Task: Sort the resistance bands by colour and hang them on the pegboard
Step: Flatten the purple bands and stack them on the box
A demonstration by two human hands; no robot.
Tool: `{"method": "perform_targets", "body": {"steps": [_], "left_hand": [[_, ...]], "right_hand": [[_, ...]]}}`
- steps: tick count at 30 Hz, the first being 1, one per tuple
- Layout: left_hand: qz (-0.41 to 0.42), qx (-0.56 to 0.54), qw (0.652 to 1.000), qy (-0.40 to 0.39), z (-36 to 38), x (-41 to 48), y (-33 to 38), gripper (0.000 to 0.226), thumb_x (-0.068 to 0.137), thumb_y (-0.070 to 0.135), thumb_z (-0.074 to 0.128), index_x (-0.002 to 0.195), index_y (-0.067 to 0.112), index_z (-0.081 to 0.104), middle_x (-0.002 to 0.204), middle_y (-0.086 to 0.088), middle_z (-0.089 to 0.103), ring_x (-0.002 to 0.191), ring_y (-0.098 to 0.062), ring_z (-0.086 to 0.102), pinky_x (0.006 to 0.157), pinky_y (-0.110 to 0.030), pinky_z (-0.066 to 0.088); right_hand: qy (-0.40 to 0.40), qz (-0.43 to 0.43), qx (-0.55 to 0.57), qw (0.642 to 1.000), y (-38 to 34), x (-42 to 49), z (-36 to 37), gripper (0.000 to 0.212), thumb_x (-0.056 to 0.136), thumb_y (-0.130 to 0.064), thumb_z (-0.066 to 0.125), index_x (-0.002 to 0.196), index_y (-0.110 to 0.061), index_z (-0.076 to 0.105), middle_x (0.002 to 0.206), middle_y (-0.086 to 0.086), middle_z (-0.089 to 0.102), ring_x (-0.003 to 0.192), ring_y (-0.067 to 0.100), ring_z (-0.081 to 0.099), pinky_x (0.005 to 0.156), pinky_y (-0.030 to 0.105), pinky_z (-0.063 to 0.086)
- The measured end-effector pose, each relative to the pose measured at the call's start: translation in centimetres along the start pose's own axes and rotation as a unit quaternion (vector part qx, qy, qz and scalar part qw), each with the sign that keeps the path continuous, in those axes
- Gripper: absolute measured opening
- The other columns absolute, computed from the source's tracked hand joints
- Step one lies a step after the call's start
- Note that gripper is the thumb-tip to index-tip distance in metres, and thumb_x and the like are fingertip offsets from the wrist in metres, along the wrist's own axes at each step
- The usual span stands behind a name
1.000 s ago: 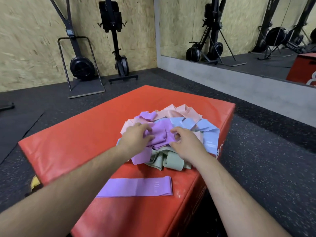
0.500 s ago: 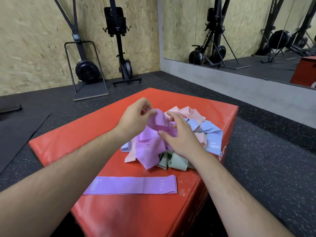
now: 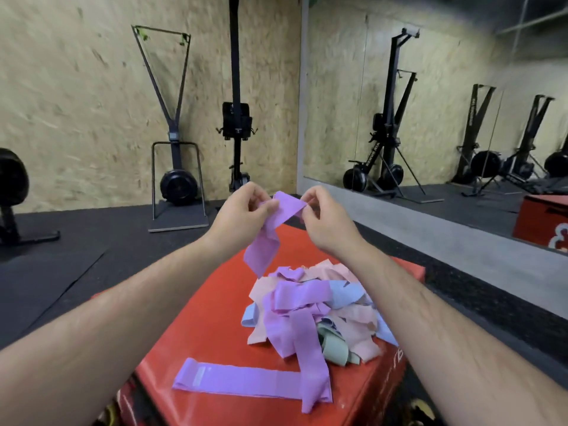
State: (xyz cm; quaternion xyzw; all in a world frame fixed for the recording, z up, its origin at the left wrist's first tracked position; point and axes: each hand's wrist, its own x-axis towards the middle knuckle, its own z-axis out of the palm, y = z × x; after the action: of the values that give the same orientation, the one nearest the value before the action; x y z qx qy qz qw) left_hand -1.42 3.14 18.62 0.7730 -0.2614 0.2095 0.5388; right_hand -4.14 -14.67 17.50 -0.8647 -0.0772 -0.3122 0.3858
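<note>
A purple resistance band [image 3: 270,232] hangs in the air above the red box [image 3: 212,315]. My left hand [image 3: 242,210] pinches its top left end and my right hand [image 3: 322,219] pinches the top right end. Below lies a tangled pile of bands [image 3: 316,312] in purple, pink, blue and green. One purple band [image 3: 236,379] lies flat near the box's front edge, and another purple band [image 3: 310,358] trails from the pile across its right end. No pegboard is in view.
The red box stands on a black rubber floor [image 3: 61,265]. Black exercise machines [image 3: 178,167] stand against the chipboard wall behind. A large wall mirror [image 3: 445,103] on the right reflects machines and the box.
Both hands have lifted one purple band up out of the pile and hold it high in the air. The view has tilted upward.
</note>
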Motion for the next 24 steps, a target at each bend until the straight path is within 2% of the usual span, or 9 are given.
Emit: {"method": "perform_targets", "body": {"steps": [2,5,7,10,13,15,19,21,24], "left_hand": [[0.012,0.029,0.999,0.011,-1.1,-0.7,1.4,0.02,0.093,0.026,0.064,0.08,0.013,0.056,0.069,0.006,0.05,0.053,-0.003,0.041,0.053,-0.016,0.037],[-0.019,0.027,0.999,0.006,-2.7,-2.1,2.6,0.02,0.092,0.028,0.063,0.081,0.014,0.054,0.067,0.007,0.049,0.048,0.0,0.04,0.048,-0.012,0.033],[-0.073,-0.044,0.996,-0.015,-3.4,-3.6,3.0,0.018,0.089,0.03,0.066,0.085,0.017,0.055,0.068,0.008,0.05,0.054,-0.005,0.044,0.056,-0.02,0.038],[-0.116,-0.173,0.977,-0.046,-3.5,-6.6,3.3,0.026,0.085,0.035,0.07,0.097,0.015,0.058,0.081,0.002,0.06,0.071,-0.015,0.056,0.074,-0.037,0.048],[-0.116,-0.2,0.972,-0.044,-2.5,-10.1,2.7,0.028,0.087,0.031,0.071,0.103,0.011,0.061,0.09,-0.003,0.065,0.083,-0.015,0.061,0.077,-0.036,0.048],[-0.117,-0.199,0.972,-0.026,-1.8,-12.3,2.0,0.017,0.089,0.026,0.07,0.099,0.013,0.063,0.085,0.0,0.065,0.079,-0.011,0.059,0.073,-0.032,0.044],[-0.131,-0.201,0.971,-0.021,-0.5,-15.9,0.4,0.002,0.093,0.023,0.066,0.094,0.022,0.067,0.091,0.004,0.07,0.085,-0.009,0.063,0.075,-0.026,0.046],[-0.129,-0.168,0.977,-0.017,0.0,-17.6,0.1,0.012,0.095,0.024,0.062,0.087,0.029,0.071,0.096,0.006,0.07,0.085,-0.005,0.062,0.076,-0.02,0.044],[-0.124,-0.138,0.982,-0.023,0.6,-19.5,0.1,0.029,0.098,0.025,0.055,0.071,0.023,0.067,0.08,0.006,0.061,0.071,-0.003,0.055,0.068,-0.022,0.043]], "right_hand": [[-0.005,0.025,0.066,0.997,-1.9,0.2,-0.5,0.015,0.094,-0.02,0.044,0.091,-0.034,0.05,0.091,-0.004,0.065,0.075,0.012,0.071,0.075,0.047,0.059],[-0.009,0.051,0.151,0.987,-4.3,-1.0,-1.2,0.016,0.096,-0.011,0.049,0.093,-0.025,0.055,0.091,-0.003,0.063,0.068,0.009,0.071,0.064,0.035,0.059],[-0.011,0.047,0.176,0.983,-5.3,-2.5,-1.4,0.019,0.094,-0.003,0.051,0.091,-0.02,0.059,0.084,-0.002,0.066,0.066,0.009,0.07,0.065,0.03,0.056],[-0.006,0.022,0.167,0.986,-6.1,-5.5,-1.0,0.024,0.089,-0.003,0.055,0.086,-0.024,0.066,0.08,0.004,0.07,0.075,0.017,0.071,0.078,0.036,0.059],[-0.005,-0.013,0.162,0.987,-6.5,-9.1,-0.3,0.028,0.089,0.002,0.054,0.091,-0.023,0.067,0.089,-0.002,0.068,0.073,0.005,0.06,0.068,0.018,0.05],[0.006,-0.015,0.211,0.977,-6.6,-11.6,0.4,0.031,0.09,0.003,0.056,0.103,-0.025,0.061,0.105,0.0,0.065,0.083,0.001,0.061,0.072,0.013,0.049],[0.035,0.072,0.259,0.962,-4.8,-15.1,2.1,0.037,0.091,-0.011,0.069,0.119,-0.025,0.049,0.116,-0.004,0.057,0.096,0.005,0.063,0.076,0.015,0.051],[0.021,0.11,0.254,0.961,-3.4,-16.5,2.9,0.033,0.089,-0.023,0.073,0.114,-0.021,0.052,0.11,-0.008,0.061,0.096,0.01,0.065,0.079,0.02,0.054],[-0.013,0.129,0.259,0.957,-1.9,-18.0,4.3,0.025,0.085,-0.034,0.077,0.1,-0.022,0.06,0.099,-0.009,0.07,0.095,0.016,0.07,0.085,0.033,0.056]]}}
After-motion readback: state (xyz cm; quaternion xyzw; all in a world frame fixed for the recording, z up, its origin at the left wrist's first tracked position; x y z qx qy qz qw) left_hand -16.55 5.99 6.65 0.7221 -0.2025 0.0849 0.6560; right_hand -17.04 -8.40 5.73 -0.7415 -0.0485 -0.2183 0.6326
